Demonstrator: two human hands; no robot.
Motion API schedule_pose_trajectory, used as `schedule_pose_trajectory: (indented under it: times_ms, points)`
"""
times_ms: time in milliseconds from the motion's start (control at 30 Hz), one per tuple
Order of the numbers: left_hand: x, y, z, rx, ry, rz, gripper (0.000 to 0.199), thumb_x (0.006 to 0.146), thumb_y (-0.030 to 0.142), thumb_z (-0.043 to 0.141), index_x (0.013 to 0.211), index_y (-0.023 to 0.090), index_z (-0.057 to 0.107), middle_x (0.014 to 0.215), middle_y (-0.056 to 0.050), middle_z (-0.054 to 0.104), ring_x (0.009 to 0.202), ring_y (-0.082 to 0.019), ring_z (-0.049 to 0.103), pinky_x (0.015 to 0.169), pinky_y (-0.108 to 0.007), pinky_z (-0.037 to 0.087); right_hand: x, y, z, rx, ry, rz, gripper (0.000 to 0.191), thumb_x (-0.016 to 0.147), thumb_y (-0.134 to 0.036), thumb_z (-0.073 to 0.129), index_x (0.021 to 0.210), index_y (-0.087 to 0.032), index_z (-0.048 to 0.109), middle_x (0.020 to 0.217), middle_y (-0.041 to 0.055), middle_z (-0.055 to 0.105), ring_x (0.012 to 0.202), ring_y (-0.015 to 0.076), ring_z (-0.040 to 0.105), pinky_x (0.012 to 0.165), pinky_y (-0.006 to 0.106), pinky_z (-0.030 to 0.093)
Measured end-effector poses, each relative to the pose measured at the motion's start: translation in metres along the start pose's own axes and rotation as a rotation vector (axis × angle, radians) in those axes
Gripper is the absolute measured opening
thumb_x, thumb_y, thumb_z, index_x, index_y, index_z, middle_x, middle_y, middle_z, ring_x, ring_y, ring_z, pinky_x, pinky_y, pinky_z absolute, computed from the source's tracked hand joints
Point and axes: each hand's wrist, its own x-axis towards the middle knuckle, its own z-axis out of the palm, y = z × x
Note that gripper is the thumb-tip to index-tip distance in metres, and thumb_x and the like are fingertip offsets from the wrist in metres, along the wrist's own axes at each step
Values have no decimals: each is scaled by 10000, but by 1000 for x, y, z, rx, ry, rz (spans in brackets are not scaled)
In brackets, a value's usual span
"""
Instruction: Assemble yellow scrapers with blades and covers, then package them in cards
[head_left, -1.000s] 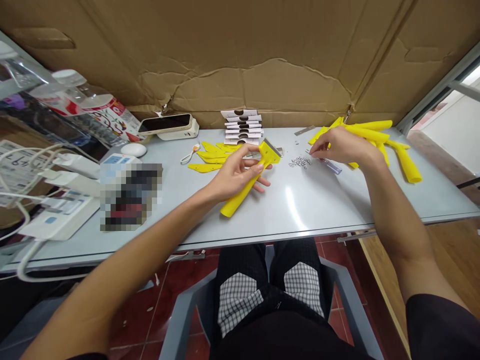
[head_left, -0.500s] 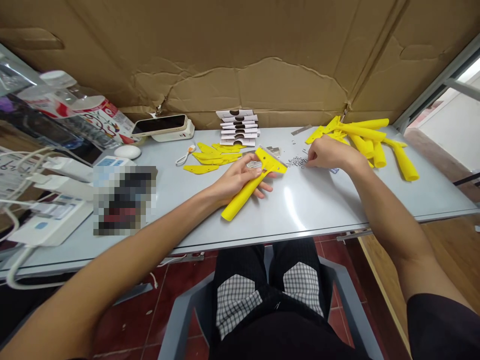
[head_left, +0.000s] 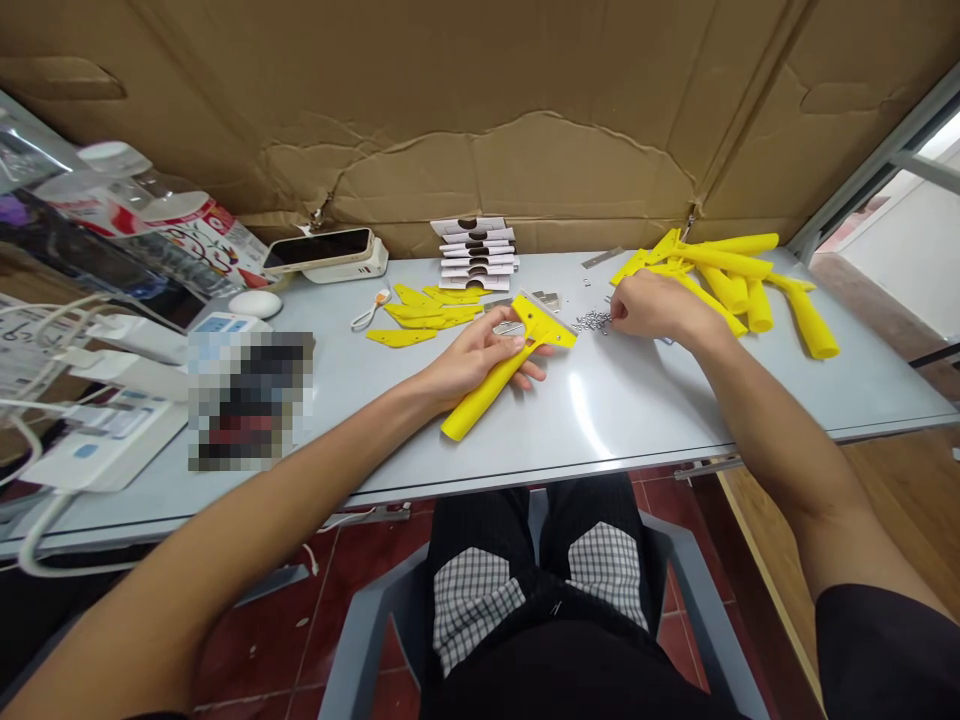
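My left hand [head_left: 484, 358] is closed around the neck of a yellow scraper [head_left: 491, 393], its wide head tilted up to the right with a metal blade along the edge. At the edge of a small heap of screws [head_left: 592, 321], my right hand [head_left: 643, 304] has its fingers pinched together; whatever is between them is too small to make out. More yellow scraper handles [head_left: 739, 265] lie piled behind and right of that hand. Flat yellow plates [head_left: 427, 315] are spread left of the held scraper.
A stack of folded white card sleeves [head_left: 477, 262] stands at the back, with a loose blade [head_left: 602, 258] to its right. On the left are a phone [head_left: 319, 250], a white cable [head_left: 370, 310], a power strip [head_left: 112, 440] and bottles [head_left: 142, 190]. Cardboard [head_left: 480, 120] walls the back.
My right hand has shifted very slightly left at the screw heap. The left hand and its scraper have stayed nearly in place.
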Motion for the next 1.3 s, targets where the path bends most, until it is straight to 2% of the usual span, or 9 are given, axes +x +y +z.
schedule_pose_trajectory:
  times_ms: [67,133,233,300,367,500,600,800,1300]
  points:
    - [-1,0,2,13,1,-4,388,1077,338,777,1333,227,507,1227,-178,877,836,-231,861,665,-326,659,0,4,-2,79,46,-90,222,738,-63,793,637,-248,725,703,51,699,677,226,619,678,406,428]
    - [-2,0,5,20,-9,-11,373,1076,349,776,1299,237,499,1214,-167,878,780,-212,837,613,-311,629,-2,3,-7,205,105,-243,166,795,-115,792,705,-254,780,770,38,756,712,218,641,732,412,469]
    - [-4,2,10,28,-28,-24,373,1078,365,770,1267,243,473,1158,-143,881,695,-175,786,586,-300,601,-7,-12,-10,457,165,-479,104,922,-300,798,852,-256,861,848,35,797,748,203,653,752,394,487]
    - [-7,3,14,40,-33,-29,390,1073,377,774,1258,249,454,1112,-122,880,647,-157,753,579,-300,590,-9,-26,-5,592,194,-566,162,949,-391,814,897,-253,882,890,46,799,767,201,651,716,375,473]
    - [-8,5,16,51,-35,-24,407,1068,392,778,1252,255,442,1069,-98,876,603,-139,719,568,-294,574,-9,-37,6,659,232,-613,168,949,-403,834,910,-250,890,927,57,790,809,207,664,710,363,473]
    - [-10,4,19,48,-37,-4,464,1037,447,817,1226,267,433,1005,-55,860,528,-100,635,532,-264,514,-5,-48,30,704,315,-623,173,960,-406,830,949,-253,909,966,62,757,842,210,667,746,366,491]
    - [-10,2,21,32,-27,-9,507,1008,471,853,1211,274,433,998,-51,847,535,-93,613,521,-251,484,-3,-50,38,708,343,-595,192,959,-431,826,949,-261,914,987,66,751,847,214,657,768,379,495]
    - [-8,0,23,9,-18,-4,500,1002,454,859,1199,272,438,1022,-67,830,603,-100,627,517,-228,452,-5,-53,36,725,327,-543,182,933,-408,819,919,-243,894,1017,82,761,868,223,669,713,362,494]
    - [-8,-2,23,48,-29,12,469,1015,439,837,1185,278,430,1019,-57,819,580,-87,595,503,-232,454,-7,-57,37,719,264,-450,159,893,-368,802,876,-219,852,988,80,755,861,218,684,717,355,516]
